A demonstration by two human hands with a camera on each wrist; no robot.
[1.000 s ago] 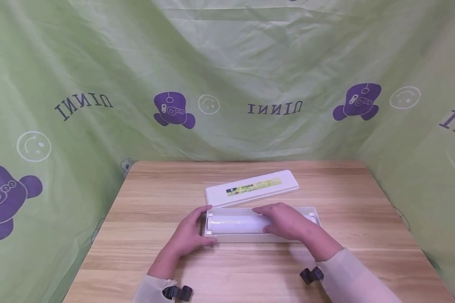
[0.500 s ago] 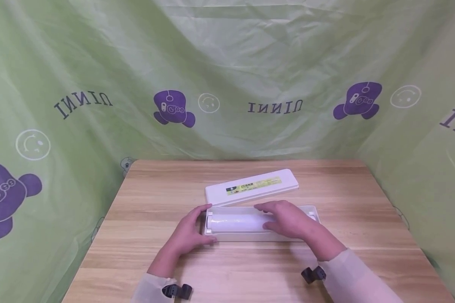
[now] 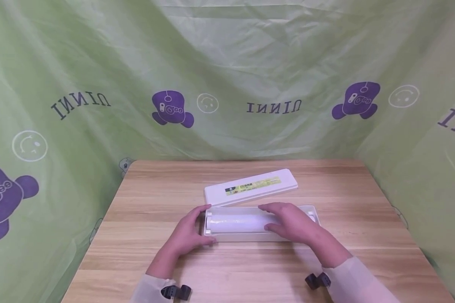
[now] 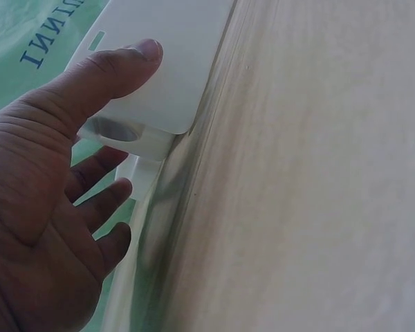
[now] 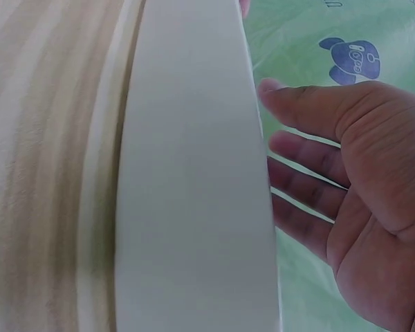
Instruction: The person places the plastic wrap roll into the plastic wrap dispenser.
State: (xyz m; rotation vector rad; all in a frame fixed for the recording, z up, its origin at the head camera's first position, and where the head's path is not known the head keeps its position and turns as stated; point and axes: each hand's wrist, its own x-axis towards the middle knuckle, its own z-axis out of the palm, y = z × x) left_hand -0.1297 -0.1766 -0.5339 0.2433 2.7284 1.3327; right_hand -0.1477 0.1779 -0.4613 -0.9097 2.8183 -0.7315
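A white plastic wrap dispenser (image 3: 246,237) lies lengthwise on the table, its long open tray facing up. Inside it rests a shiny pale roll (image 3: 235,223), apparently plastic wrap, partly covered by my right hand. My left hand (image 3: 187,235) holds the tray's left end, thumb against the near wall (image 4: 173,55) and forefinger at the far corner. Over the right half of the roll, my right hand (image 3: 293,223) hovers with fingers and thumb spread. In the right wrist view its fingers reach behind the near wall (image 5: 194,173); whether they touch the roll is hidden.
Just behind the tray, a white lid (image 3: 252,187) with a yellow-green label lies at a slant, close to the tray's far left corner. The wooden table (image 3: 167,181) is backed by a green printed curtain (image 3: 227,63).
My right hand has slid slightly to the right along the roll, and its fingers have loosened. My left hand, the tray and the lid have stayed in place.
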